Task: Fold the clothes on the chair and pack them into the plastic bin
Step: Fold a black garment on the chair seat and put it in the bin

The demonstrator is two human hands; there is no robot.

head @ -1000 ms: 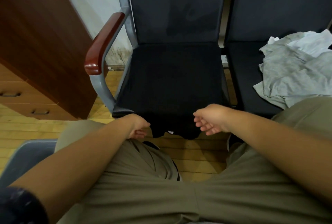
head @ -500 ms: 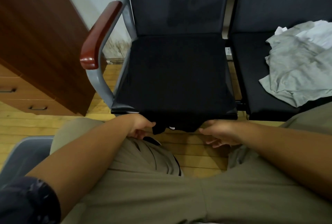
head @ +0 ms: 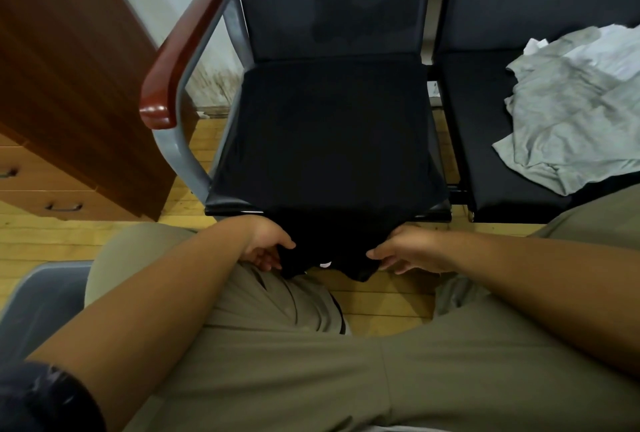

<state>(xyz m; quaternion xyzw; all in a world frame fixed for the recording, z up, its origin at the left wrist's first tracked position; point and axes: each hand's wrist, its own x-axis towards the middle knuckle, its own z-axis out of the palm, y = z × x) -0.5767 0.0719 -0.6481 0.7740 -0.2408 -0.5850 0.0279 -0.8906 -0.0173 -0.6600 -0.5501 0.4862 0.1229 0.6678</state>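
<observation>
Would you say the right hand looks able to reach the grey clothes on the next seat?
Probably yes: nothing stands between the right hand and the grey clothes, though it seems to pinch the black garment by its hem and must let go first.

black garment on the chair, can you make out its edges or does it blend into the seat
Head view: the black garment blends into the dark seat; only its hanging edge between the left hand and right hand shows against the floor.
</observation>
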